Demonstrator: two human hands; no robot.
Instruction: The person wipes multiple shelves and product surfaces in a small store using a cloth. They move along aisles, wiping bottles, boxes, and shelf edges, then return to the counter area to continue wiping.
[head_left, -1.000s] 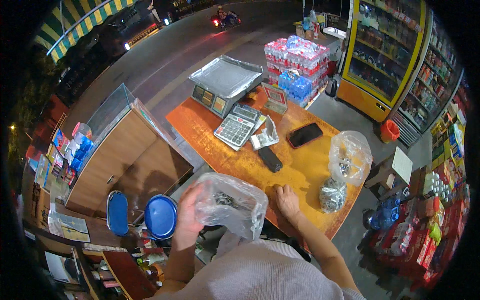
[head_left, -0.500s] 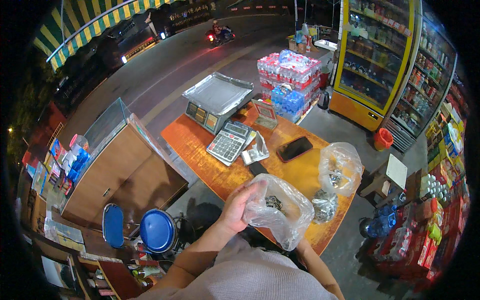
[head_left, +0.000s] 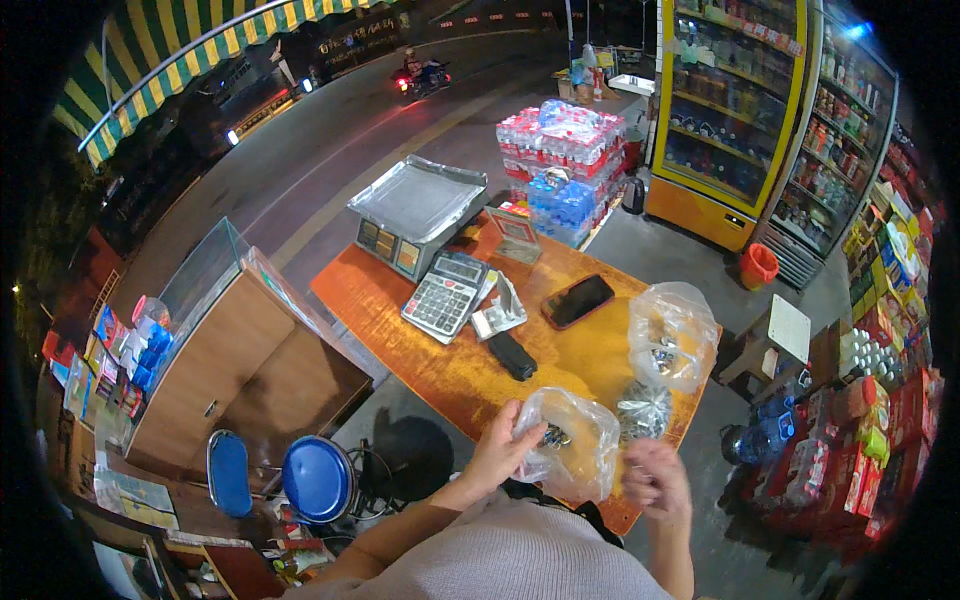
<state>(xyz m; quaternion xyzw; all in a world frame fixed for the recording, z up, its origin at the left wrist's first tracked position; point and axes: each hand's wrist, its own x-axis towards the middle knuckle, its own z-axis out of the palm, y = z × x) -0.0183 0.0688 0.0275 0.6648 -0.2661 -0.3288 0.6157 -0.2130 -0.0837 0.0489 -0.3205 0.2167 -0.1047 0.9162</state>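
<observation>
A clear plastic bag [head_left: 590, 450] with small metallic-looking pieces [head_left: 556, 437] in it is held up above the near edge of a worn orange-brown table [head_left: 600, 350]. The left hand [head_left: 510, 448] grips the bag's left side between thumb and fingers. The right hand [head_left: 657, 478] is on the other side, fingers curled and blurred; whether it pinches anything cannot be told. The hands are apart, with the bag between them, directly in front of the body. The bag's slightly longer direction seems to run from the wearer toward the table.

Just beyond the right hand sits a tightly packed clear bag [head_left: 645, 410]; it is nearer to that hand than to the left, and whether they touch is unclear. Behind it, a looser clear bag [head_left: 690, 335] holds more shiny pieces.

Farther left on the table are a small black case [head_left: 511, 356], a dark-screened phone [head_left: 578, 301], a calculator [head_left: 443, 300] and a weighing scale [head_left: 420, 200] with a metal tray. A blue round stool [head_left: 317, 478] stands to the left. Beyond the table are stacked bottle packs [head_left: 560, 140], a yellow-framed drinks fridge [head_left: 735, 120] and a night street with a motorcycle [head_left: 422, 80].
</observation>
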